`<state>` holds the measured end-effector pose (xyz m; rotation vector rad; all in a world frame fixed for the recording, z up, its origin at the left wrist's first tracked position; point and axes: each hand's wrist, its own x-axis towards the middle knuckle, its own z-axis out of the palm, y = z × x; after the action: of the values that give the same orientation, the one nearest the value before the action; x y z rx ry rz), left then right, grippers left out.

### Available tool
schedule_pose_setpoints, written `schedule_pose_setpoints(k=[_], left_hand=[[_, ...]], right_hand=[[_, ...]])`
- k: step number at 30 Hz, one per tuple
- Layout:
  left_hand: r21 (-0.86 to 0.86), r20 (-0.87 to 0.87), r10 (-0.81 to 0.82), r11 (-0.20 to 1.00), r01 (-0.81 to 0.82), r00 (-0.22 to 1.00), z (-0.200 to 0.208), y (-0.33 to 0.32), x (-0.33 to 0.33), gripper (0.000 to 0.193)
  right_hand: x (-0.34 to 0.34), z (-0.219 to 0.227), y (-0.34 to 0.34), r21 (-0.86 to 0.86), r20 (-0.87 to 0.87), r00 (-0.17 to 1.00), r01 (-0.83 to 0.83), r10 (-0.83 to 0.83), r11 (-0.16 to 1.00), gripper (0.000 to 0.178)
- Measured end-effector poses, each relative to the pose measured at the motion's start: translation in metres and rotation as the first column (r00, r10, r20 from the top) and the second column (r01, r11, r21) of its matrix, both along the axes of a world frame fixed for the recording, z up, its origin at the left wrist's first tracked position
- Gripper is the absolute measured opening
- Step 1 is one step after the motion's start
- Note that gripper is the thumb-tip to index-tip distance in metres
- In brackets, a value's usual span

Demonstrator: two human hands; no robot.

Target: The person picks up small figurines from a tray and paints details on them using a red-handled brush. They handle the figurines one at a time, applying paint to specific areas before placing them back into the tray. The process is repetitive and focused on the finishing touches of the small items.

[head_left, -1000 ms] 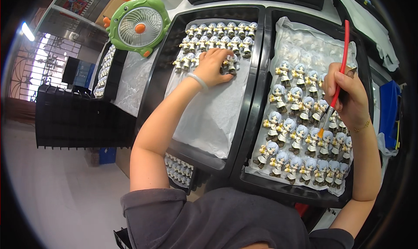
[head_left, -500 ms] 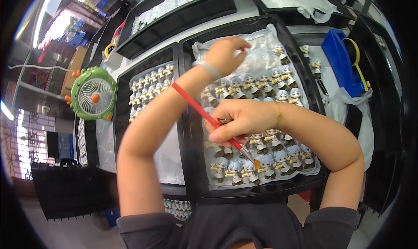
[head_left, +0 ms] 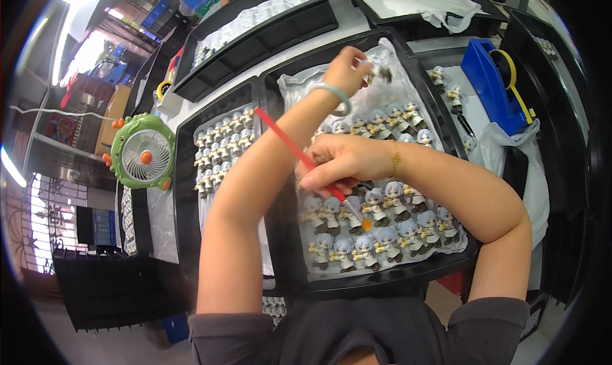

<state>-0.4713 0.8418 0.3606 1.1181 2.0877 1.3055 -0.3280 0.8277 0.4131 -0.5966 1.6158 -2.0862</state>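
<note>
From my remote seat I judge this a pick-up: left hand pinching a blurred, white-and-dark figurine over the black plastic tray's far end, right hand gripping a red-handled, orange-tipped brush; next wants a clear lift.

The chibi figurine pinched in the left hand is blurred (its details smear away). The right hand hides the middle of the red-handled paintbrush; the right forearm covers part of the black tray beneath. The lower edge crops the dark shirt; pale items upper right are too small to identify.
</note>
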Motion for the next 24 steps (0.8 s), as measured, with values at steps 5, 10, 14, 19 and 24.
schedule_pose_setpoints(k=[5, 10, 14, 19, 24], left_hand=[[0.352, 0.666, -0.228, 0.936, -0.03, 0.71, 0.05, -0.131, 0.002, 0.034], [0.47, 0.743, -0.311, 0.873, -0.131, 0.593, 0.063, -0.239, 0.039, 0.067], [0.429, 0.489, -0.247, 0.903, 0.016, 0.836, 0.066, -0.267, 0.065, 0.074], [0.465, 0.322, -0.227, 0.883, 0.055, 0.919, 0.057, -0.276, 0.073, 0.083], [0.392, 0.098, -0.238, 0.902, 0.182, 0.966, 0.058, -0.281, 0.066, 0.074]], right_hand=[[0.008, 0.021, -0.002, 0.045, 0.057, 0.986, 0.154, -0.157, 0.987, 0.025], [0.003, 0.01, 0.001, 0.015, 0.107, 0.975, 0.196, -0.197, 0.98, 0.023], [0.001, 0.002, 0.0, 0.058, 0.102, 0.95, 0.291, -0.296, 0.955, 0.026], [-0.004, -0.004, -0.001, 0.034, 0.099, 0.951, 0.29, -0.292, 0.956, 0.027], [-0.005, -0.008, -0.002, 0.044, 0.054, 0.948, 0.311, -0.313, 0.949, 0.029]])
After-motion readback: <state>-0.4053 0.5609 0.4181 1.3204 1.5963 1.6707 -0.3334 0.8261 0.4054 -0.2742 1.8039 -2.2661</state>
